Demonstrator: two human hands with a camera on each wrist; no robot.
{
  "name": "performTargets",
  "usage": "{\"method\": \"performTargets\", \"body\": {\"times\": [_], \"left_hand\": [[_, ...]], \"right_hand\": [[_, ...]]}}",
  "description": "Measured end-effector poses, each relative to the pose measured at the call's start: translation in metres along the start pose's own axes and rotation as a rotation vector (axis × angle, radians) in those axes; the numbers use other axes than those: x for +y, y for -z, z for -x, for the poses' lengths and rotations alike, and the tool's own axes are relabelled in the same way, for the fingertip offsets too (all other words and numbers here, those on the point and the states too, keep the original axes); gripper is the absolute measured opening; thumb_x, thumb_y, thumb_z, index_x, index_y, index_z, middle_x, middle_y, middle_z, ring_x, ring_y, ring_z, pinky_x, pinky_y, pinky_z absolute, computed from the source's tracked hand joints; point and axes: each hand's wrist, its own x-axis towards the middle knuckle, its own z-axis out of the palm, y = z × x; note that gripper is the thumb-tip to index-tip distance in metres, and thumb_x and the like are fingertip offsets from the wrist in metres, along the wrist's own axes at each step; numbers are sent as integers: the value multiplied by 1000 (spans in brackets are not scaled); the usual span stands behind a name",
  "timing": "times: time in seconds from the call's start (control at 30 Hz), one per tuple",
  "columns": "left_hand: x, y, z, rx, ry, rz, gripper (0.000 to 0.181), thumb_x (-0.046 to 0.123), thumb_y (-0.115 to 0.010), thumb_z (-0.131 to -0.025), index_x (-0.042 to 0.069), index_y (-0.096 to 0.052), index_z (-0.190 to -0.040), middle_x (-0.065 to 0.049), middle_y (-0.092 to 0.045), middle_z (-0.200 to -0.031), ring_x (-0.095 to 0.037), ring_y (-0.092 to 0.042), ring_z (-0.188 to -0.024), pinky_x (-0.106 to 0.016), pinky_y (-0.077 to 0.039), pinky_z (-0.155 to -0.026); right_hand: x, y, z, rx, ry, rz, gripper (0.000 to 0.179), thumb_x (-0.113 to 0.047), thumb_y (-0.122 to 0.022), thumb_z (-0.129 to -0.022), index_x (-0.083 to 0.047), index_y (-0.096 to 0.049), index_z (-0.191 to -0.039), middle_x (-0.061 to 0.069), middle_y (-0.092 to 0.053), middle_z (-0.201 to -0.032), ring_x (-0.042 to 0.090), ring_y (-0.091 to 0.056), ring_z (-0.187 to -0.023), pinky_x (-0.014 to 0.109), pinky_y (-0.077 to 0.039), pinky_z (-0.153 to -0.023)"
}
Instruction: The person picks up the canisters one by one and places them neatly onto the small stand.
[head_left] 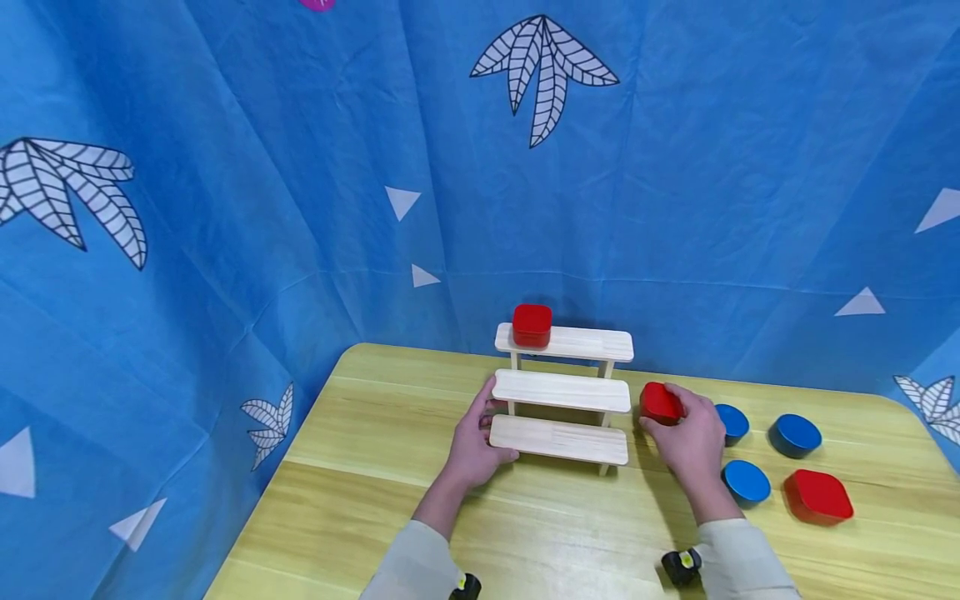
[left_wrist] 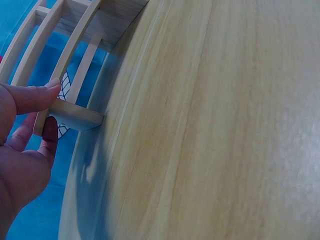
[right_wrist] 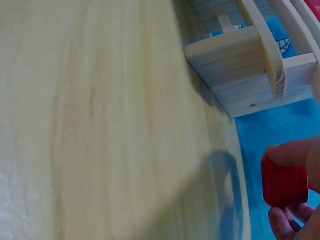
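A three-tier wooden shelf [head_left: 561,392] stands near the back of the table, with one red square container [head_left: 532,326] on the left of its top tier. My left hand [head_left: 474,446] grips the left end of the lowest tier; in the left wrist view, thumb [left_wrist: 37,97] and fingers pinch the board's end. Just right of the shelf, my right hand [head_left: 693,433] holds a second red square container [head_left: 661,403] between thumb and fingers. The right wrist view shows this red container [right_wrist: 284,182] off the shelf's side.
Right of my right hand are three blue round containers, one partly hidden [head_left: 733,423], one farther right [head_left: 795,435] and one nearer [head_left: 746,482]. Another red square container [head_left: 819,497] sits at the right. A blue patterned cloth [head_left: 525,208] hangs behind the wooden table [head_left: 360,467].
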Motion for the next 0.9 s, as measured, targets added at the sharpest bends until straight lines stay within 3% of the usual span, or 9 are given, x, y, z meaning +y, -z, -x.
{"method": "performTargets", "body": {"times": [0.23, 0.5, 0.77, 0.9], "left_hand": [[30, 3, 12, -13, -22, 13, 115, -29, -75, -65, 13, -26, -160, -17, -52, -134, -37, -51, -117, -41, -54, -88], [-3, 2, 0, 2, -29, 14, 123, -26, -79, -63, 33, -28, -158, -6, -53, -133, -29, -53, -115, -35, -54, -86], [-3, 1, -1, 0, -8, 19, 124, -26, -79, -64, 34, -26, -159, -8, -52, -135, -29, -52, -116, -37, -54, -88], [3, 1, 1, -6, 1, 20, 122, -28, -76, -64, 26, -25, -160, -13, -51, -136, -33, -51, -117, -40, -53, -89]], "right_hand": [[-5, 2, -1, 29, 23, -26, 69, -9, -88, -72, 0, -60, -135, 28, -52, -132, 47, -44, -121, 63, -38, -91], [-10, 4, -3, 97, 62, -65, 66, -7, -88, -71, -2, -63, -133, 26, -54, -130, 46, -47, -117, 61, -38, -89], [-20, 10, -4, 142, 93, -70, 67, -8, -90, -70, -5, -65, -131, 23, -58, -126, 42, -53, -109, 53, -49, -78], [-26, 12, -4, 149, 95, -84, 68, -7, -91, -69, -4, -64, -132, 22, -57, -127, 40, -53, -111, 53, -53, -77]]}}
